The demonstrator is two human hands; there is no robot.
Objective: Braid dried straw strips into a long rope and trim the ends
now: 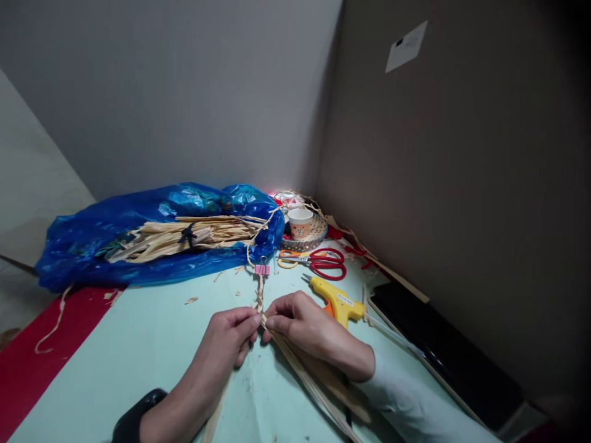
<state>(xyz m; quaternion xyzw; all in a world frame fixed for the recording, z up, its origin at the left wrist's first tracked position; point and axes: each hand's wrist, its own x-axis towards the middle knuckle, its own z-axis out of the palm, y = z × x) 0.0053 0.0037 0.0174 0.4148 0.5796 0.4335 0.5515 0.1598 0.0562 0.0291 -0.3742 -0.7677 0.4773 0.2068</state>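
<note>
A pale plaited cord of dry, straw-like strips (260, 295) runs toward me from a pink binder clip (262, 269) on the tabletop. At its near end, my left hand (231, 335) pinches the strips between thumb and forefinger. My right hand (307, 326) is closed on the same spot from the other side, fingertips almost touching the left ones. Long loose strips (300, 375) trail from under my right hand toward the front edge, and another strip (217, 412) hangs below my left hand.
A blue plastic bag (115, 212) holds a tied bundle of dry strips (203, 237). Behind the clip are red-handled scissors (327, 264) and a paper cup (300, 224) on a woven basket (318, 231). A yellow glue gun (339, 300) and a black flat object (443, 351) lie right.
</note>
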